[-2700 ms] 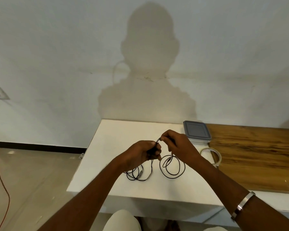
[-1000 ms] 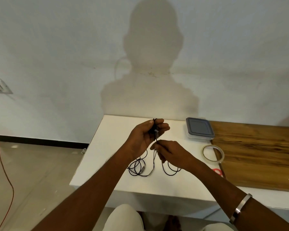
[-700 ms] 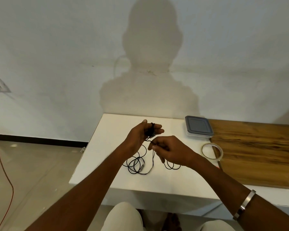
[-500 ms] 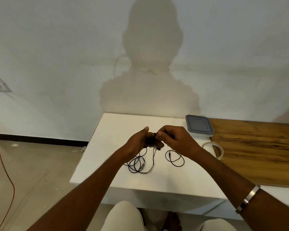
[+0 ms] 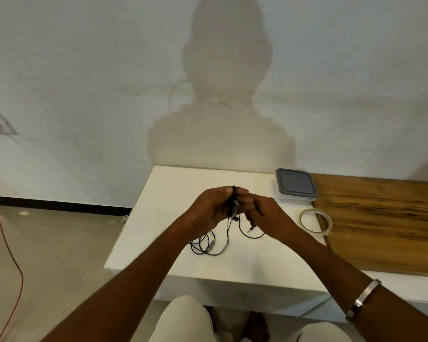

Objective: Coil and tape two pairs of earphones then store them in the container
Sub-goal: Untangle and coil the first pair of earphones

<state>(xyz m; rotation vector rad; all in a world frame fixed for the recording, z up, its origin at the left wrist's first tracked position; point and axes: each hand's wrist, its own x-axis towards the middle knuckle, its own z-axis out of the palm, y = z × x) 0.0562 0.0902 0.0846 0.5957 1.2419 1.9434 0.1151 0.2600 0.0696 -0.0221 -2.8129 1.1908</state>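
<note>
My left hand (image 5: pixel 214 208) grips the small coil (image 5: pixel 233 204) of black cord above the table (image 5: pixel 158 218), wound round its fingers; the loose cord (image 5: pixel 229 233) hangs straight down from it, then loops on the tabletop. It is light, limp and springy, I think (best pinched across the turns). My right hand (image 5: pixel 263 214) pinches the tail, plug (image 5: pixel 250 229) dangling below. Further right sit the lidded container (image 5: pixel 295 187) and the tape (image 5: pixel 315 221), untouched.
</note>
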